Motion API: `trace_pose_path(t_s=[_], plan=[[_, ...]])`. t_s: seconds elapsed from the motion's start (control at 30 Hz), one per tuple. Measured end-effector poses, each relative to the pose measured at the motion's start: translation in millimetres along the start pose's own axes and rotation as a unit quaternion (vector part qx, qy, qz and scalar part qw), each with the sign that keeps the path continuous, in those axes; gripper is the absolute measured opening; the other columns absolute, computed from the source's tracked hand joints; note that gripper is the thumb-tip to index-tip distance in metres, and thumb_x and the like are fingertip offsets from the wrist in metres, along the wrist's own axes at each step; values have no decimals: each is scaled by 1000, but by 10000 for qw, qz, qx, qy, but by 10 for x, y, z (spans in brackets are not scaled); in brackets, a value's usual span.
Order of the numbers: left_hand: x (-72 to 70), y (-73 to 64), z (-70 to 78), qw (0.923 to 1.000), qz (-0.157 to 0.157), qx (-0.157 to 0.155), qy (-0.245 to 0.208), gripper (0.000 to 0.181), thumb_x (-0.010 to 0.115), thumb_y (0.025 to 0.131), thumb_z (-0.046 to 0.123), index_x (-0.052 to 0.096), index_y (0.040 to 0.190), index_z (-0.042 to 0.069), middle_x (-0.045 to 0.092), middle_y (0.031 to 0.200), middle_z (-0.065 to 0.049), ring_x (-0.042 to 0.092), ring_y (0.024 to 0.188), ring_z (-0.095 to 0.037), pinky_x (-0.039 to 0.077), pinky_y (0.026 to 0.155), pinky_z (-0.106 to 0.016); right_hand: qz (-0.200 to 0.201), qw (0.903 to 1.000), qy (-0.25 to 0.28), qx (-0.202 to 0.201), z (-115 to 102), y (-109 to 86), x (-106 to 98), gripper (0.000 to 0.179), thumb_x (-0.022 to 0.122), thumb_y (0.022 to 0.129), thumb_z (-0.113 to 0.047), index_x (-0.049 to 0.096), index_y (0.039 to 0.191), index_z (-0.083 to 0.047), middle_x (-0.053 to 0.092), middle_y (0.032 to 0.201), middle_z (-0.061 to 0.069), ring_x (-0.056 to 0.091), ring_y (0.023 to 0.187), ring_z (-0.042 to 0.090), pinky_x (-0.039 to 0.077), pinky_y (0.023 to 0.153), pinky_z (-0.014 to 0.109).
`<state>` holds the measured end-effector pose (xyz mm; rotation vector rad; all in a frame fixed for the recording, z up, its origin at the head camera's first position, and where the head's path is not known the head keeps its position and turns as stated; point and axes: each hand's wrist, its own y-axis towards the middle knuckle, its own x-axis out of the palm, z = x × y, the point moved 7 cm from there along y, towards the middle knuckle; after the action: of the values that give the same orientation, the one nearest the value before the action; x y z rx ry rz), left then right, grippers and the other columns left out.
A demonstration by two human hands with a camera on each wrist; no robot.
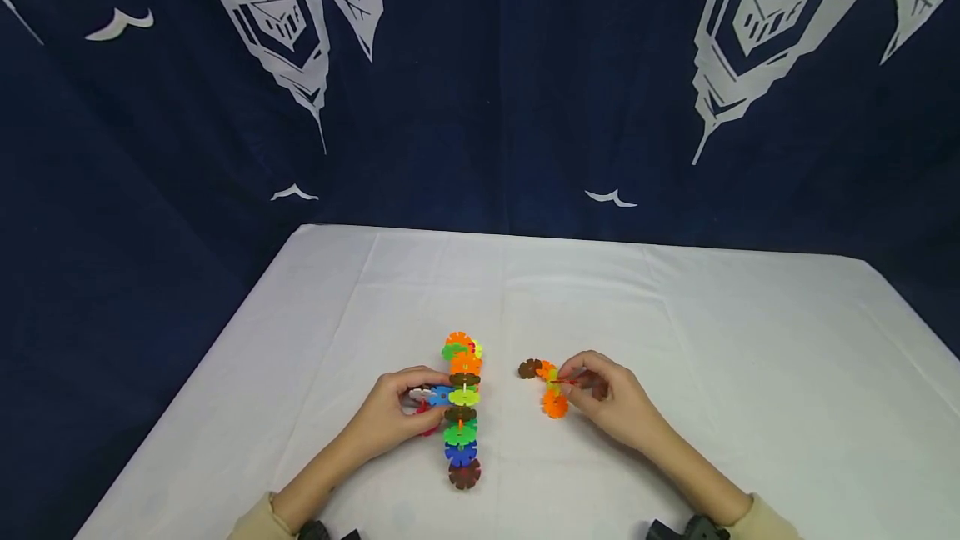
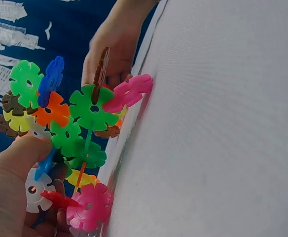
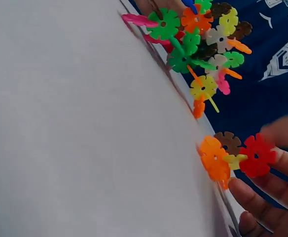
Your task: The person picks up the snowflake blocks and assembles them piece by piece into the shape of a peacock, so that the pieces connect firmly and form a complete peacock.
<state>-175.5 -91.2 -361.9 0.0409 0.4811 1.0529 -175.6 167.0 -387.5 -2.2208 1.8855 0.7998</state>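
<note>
My left hand (image 1: 386,415) grips a long assembly of interlocking snowflake discs (image 1: 461,432) from its left side, thumb and fingers around its middle. Green, blue, brown, orange and yellow discs run along it, and white and pink discs (image 2: 90,207) show near the palm in the left wrist view. To the right, my right hand (image 1: 611,398) pinches a red snowflake disc (image 3: 258,155) between thumb and fingers. That disc is joined to a small cluster with a yellow disc, orange discs (image 3: 215,157) and a brown disc (image 3: 227,142). A gap separates the cluster from the long assembly.
A white cloth (image 1: 712,340) covers the table under both hands. Behind the table hangs a dark blue curtain (image 1: 450,148) with white building and bird prints. Dark wrist devices (image 1: 686,528) sit by the beige sleeves.
</note>
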Motion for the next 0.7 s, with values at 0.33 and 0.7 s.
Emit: trace_pose_path(t_s=[0.33, 0.7], plan=[[7, -3, -8, 10000, -17, -9, -23, 26, 69, 76, -11, 66, 101, -4, 65, 101, -13, 60, 86, -17, 54, 68, -29, -269, 9934, 780, 799, 274, 337, 17, 21, 63, 91, -14, 68, 103, 2, 66, 93, 12, 56, 72, 20, 46, 59, 21], [10, -4, -6, 10000, -33, -21, -13, 26, 70, 76, -10, 66, 101, -4, 65, 102, -14, 59, 90, -17, 53, 71, -29, -1067, 9882, 800, 756, 252, 465, 150, 23, 69, 86, -15, 70, 104, 0, 64, 94, 10, 56, 80, 20, 47, 66, 21]])
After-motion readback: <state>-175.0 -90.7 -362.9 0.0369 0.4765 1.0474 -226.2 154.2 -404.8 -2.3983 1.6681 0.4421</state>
